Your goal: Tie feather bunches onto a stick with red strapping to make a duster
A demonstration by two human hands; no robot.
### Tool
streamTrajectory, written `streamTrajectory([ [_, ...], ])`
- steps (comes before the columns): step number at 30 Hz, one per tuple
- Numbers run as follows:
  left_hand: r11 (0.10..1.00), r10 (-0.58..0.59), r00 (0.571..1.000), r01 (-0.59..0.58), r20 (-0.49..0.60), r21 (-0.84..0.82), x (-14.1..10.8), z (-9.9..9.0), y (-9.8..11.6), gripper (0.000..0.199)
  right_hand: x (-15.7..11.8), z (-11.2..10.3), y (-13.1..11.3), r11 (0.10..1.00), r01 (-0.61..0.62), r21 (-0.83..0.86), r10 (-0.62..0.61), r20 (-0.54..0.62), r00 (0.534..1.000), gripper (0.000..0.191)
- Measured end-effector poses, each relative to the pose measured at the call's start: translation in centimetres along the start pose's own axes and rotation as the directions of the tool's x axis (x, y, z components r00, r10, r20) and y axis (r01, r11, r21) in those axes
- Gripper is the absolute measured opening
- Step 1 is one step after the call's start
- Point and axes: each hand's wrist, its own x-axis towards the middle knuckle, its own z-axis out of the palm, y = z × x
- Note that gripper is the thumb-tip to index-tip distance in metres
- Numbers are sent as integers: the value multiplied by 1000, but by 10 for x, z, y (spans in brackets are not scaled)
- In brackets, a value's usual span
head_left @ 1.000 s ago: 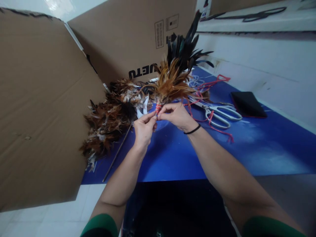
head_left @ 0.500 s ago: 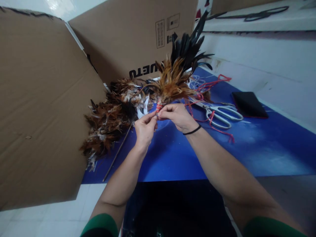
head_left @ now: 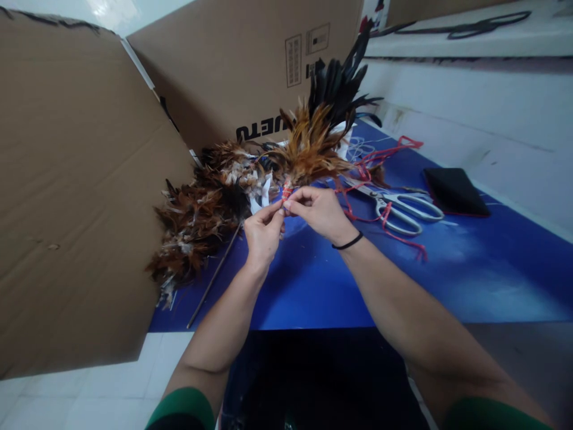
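Note:
A feather bundle (head_left: 313, 143), brown at its base with long black feathers on top, leans up and away from me. Red string (head_left: 287, 191) is wound around its stem. My left hand (head_left: 263, 232) pinches the lower end of that stem. Just right of it, my right hand (head_left: 320, 210) is closed, thumb and finger pinched at the red winding; the string end between them is too small to make out. More brown feathers (head_left: 192, 221) lie heaped to the left, with a thin stick (head_left: 213, 276) beside them.
On the blue table (head_left: 308, 286), scissors (head_left: 405, 212) lie at the right with loose red string (head_left: 389, 154) across them. A black flat case (head_left: 455, 191) sits farther right. Cardboard panels (head_left: 80, 197) stand at the left and back. A dark cord (head_left: 487, 24) rests on the ledge.
Both hands stay pinched at the stem with only slight finger movement. The feather bundle's top has shifted a little to the left. The view has moved slightly.

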Motion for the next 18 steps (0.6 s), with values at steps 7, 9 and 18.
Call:
streamTrajectory([
  [7, 1000, 19, 1000, -19, -2, -17, 0, 2, 0, 27, 1, 1, -1, 989, -88, 115, 91, -15, 996, 18],
  [9, 1000, 11, 1000, -11, 0, -14, 0, 2, 2, 26, 1, 1, -2, 979, -114, 170, 117, -12, 993, 22],
  [18, 999, 1, 1000, -1, -12, 36, 0, 3, 3, 27, 0, 1, -2, 981, -18, 195, 18, 1, 1000, 20],
])
